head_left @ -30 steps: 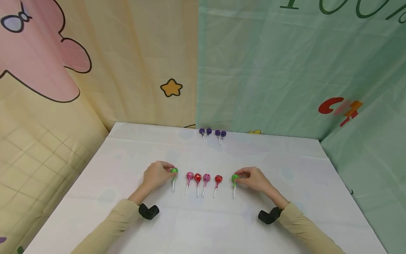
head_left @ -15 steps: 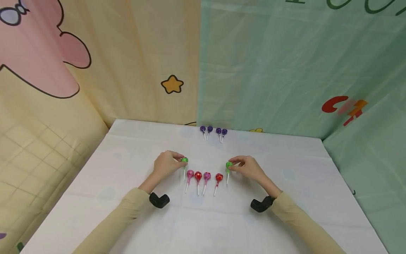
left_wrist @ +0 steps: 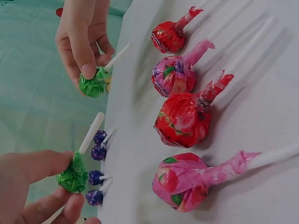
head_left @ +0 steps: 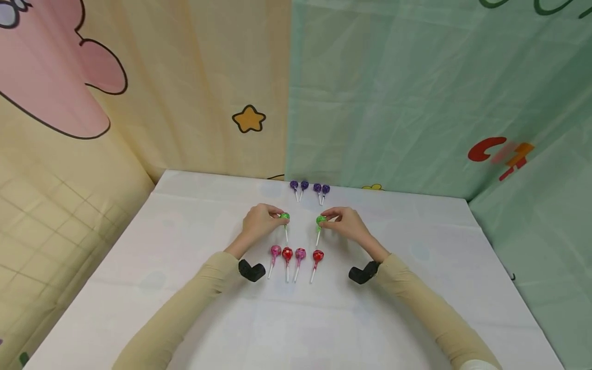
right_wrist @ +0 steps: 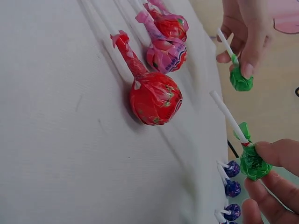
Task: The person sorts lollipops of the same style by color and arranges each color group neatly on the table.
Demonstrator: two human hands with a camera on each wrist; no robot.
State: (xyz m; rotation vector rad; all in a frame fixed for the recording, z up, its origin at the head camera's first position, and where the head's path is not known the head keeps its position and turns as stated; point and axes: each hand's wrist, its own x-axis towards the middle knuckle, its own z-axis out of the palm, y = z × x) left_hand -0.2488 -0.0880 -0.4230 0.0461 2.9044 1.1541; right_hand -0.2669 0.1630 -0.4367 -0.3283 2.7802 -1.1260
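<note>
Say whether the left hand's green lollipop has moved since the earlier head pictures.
Yes. The green lollipop in the left hand has moved forward and right: once left of the leftmost pink lollipop, it is now beyond it and slightly right.

From my head feed: white counter (head_left: 296,329), faint pale blotches. Lying mid-counter, a row, left to right: pink lollipop (head_left: 275,250), red lollipop (head_left: 287,253), second pink lollipop (head_left: 300,254), second red lollipop (head_left: 317,255). Heads far side, sticks toward me; widest gap before the last one. At the far edge I get four purple lollipops (head_left: 294,184) in two pairs, sticks also my way.
</note>
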